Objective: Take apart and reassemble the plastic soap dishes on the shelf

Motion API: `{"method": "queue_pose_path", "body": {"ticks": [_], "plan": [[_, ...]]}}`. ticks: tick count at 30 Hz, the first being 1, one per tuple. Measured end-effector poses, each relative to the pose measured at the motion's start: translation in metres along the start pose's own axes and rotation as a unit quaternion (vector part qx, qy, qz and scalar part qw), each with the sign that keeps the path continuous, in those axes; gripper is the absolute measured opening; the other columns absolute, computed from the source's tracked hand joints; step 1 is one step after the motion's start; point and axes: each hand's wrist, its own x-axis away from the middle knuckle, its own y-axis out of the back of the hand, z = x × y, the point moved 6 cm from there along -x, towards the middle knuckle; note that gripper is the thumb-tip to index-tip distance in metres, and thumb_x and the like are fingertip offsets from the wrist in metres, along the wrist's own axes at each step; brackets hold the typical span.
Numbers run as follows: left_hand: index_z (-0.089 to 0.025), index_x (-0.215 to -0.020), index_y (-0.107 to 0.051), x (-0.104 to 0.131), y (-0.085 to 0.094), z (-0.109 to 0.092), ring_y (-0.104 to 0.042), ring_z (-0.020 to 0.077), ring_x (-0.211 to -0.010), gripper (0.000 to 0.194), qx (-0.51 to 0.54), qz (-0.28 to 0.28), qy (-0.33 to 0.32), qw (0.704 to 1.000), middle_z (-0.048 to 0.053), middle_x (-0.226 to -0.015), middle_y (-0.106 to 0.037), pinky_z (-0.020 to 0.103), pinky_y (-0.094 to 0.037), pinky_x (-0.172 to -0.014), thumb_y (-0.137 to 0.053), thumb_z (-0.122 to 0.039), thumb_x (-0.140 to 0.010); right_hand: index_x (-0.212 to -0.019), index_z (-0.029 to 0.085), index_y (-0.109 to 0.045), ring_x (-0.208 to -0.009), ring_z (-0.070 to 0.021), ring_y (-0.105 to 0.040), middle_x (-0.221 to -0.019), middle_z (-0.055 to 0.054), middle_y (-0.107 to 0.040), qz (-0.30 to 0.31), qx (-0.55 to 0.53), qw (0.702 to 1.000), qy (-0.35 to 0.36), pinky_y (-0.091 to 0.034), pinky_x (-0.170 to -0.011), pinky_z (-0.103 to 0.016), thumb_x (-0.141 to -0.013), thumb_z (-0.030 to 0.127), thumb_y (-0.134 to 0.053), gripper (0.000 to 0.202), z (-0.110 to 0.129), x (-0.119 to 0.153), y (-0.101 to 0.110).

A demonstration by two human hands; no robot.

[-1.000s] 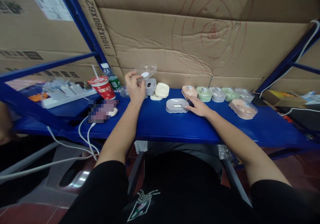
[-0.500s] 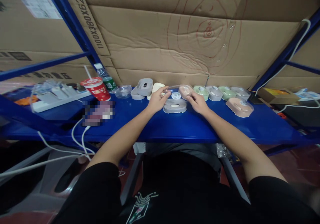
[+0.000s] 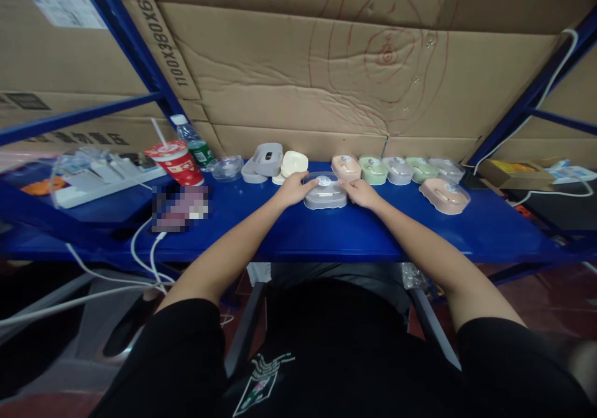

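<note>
A grey oval box (image 3: 325,203) rests on the blue tabletop in front of me. Over it lies a clear lid (image 3: 334,185) with a round pale label. My left hand (image 3: 296,190) grips the lid's left end, thumb on top. At the right end, my right hand (image 3: 362,192) holds the lid the same way. Behind my right hand stands a peach box (image 3: 346,166) with a clear lid, and a cream box (image 3: 295,163) is behind my left hand.
Lidded green (image 3: 373,170) and grey boxes line the back right, with a peach one (image 3: 445,196) nearer. Grey trays (image 3: 268,160), clear lids (image 3: 227,168), a bottle (image 3: 198,147), a red cup (image 3: 180,165), a blurred pinkish object (image 3: 180,209) and a power strip (image 3: 112,185) are left.
Both hands have come down with the clear lid, which now sits over the grey box. The peach box behind is more exposed. The view has shifted slightly.
</note>
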Motion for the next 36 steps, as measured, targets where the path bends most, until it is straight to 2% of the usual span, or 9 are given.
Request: {"method": "queue_pose_path", "body": {"ticks": [2, 5, 11, 17, 21, 28, 32, 34, 36], "plan": [[-0.013, -0.112, -0.079, 0.002, -0.004, 0.002, -0.076, 0.0255, -0.085, 0.04, 0.002, 0.042, 0.028, 0.999, 0.012, -0.095, -0.079, 0.036, -0.059, -0.076, -0.064, -0.049, -0.101, -0.054, 0.023, -0.06, -0.065, -0.0232, -0.068, -0.057, -0.008, -0.068, 0.006, 0.003, 1.0, -0.007, -0.051, -0.073, -0.035, -0.105, 0.072, -0.042, 0.073, 0.0, 0.0, 0.0], [-0.013, -0.117, -0.076, 0.006, -0.008, 0.006, -0.063, 0.0172, -0.054, 0.042, 0.046, 0.083, 0.096, 0.991, 0.004, -0.066, -0.066, 0.027, -0.045, -0.051, -0.059, -0.05, -0.106, -0.053, 0.023, -0.061, -0.065, -0.0228, -0.069, -0.058, -0.008, -0.069, 0.013, 0.007, 1.0, -0.003, -0.052, -0.074, -0.035, -0.106, 0.069, -0.042, 0.073, -0.001, 0.0, 0.001], [-0.013, -0.12, -0.07, 0.007, -0.011, 0.008, -0.061, 0.0131, -0.052, 0.035, 0.086, 0.088, 0.128, 0.984, 0.005, -0.075, -0.068, 0.024, -0.043, -0.047, -0.066, -0.045, -0.105, -0.053, 0.021, -0.065, -0.068, -0.0218, -0.07, -0.062, -0.009, -0.073, 0.036, -0.013, 0.999, 0.03, -0.053, -0.076, -0.034, -0.106, 0.061, -0.049, 0.069, 0.0, 0.0, 0.001], [-0.014, -0.119, -0.072, 0.004, -0.013, 0.01, -0.065, 0.0166, -0.059, 0.038, 0.033, 0.072, 0.063, 0.995, 0.007, -0.085, -0.074, 0.03, -0.052, -0.059, -0.062, -0.048, -0.104, -0.053, 0.021, -0.063, -0.062, -0.0221, -0.068, -0.061, -0.009, -0.072, 0.039, -0.034, 0.998, 0.027, -0.055, -0.072, -0.037, -0.104, 0.061, -0.053, 0.066, -0.001, 0.0, 0.001], [-0.015, -0.115, -0.075, 0.004, -0.013, 0.008, -0.073, 0.0248, -0.083, 0.051, 0.002, 0.045, 0.013, 0.999, 0.01, -0.09, -0.078, 0.035, -0.058, -0.08, -0.056, -0.06, -0.104, -0.055, 0.022, -0.063, -0.047, -0.0176, -0.059, -0.064, -0.009, -0.074, 0.043, -0.05, 0.998, 0.012, -0.053, -0.06, -0.036, -0.104, 0.063, -0.051, 0.066, -0.004, 0.0, 0.0], [-0.015, -0.117, -0.074, 0.003, -0.013, 0.003, -0.073, 0.0304, -0.113, 0.053, -0.047, 0.039, -0.033, 0.998, 0.015, -0.119, -0.078, 0.042, -0.055, -0.101, -0.046, -0.059, -0.105, -0.057, 0.021, -0.063, -0.043, -0.0131, -0.055, -0.065, -0.009, -0.076, 0.059, -0.075, 0.995, 0.03, -0.048, -0.052, -0.031, -0.101, 0.064, -0.057, 0.062, -0.005, -0.001, 0.0], [-0.015, -0.121, -0.073, 0.002, -0.013, 0.003, -0.071, 0.031, -0.119, 0.055, -0.064, 0.044, -0.04, 0.996, 0.015, -0.126, -0.077, 0.044, -0.052, -0.108, -0.044, -0.059, -0.106, -0.064, 0.02, -0.066, -0.045, -0.013, -0.055, -0.071, -0.009, -0.076, 0.08, -0.084, 0.993, 0.017, -0.046, -0.052, -0.031, -0.1, 0.065, -0.059, 0.058, -0.006, 0.002, 0.001], [-0.014, -0.126, -0.071, 0.002, -0.013, 0.003, -0.07, 0.0315, -0.123, 0.055, -0.065, 0.042, -0.036, 0.996, 0.016, -0.13, -0.076, 0.044, -0.051, -0.111, -0.046, -0.058, -0.106, -0.067, 0.02, -0.066, -0.053, -0.0163, -0.06, -0.072, -0.009, -0.076, 0.034, -0.048, 0.998, 0.03, -0.049, -0.058, -0.033, -0.098, 0.064, -0.063, 0.054, -0.003, 0.003, 0.008], [-0.013, -0.132, -0.069, 0.002, -0.012, 0.004, -0.069, 0.032, -0.126, 0.055, -0.059, 0.028, -0.028, 0.997, 0.017, -0.134, -0.074, 0.044, -0.051, -0.112, -0.05, -0.057, -0.106, -0.08, 0.02, -0.072, -0.072, -0.0233, -0.07, -0.084, -0.011, -0.079, -0.059, 0.002, 0.995, 0.085, -0.056, -0.071, -0.038, -0.093, 0.061, -0.071, 0.042, 0.006, 0.007, 0.021]]}}
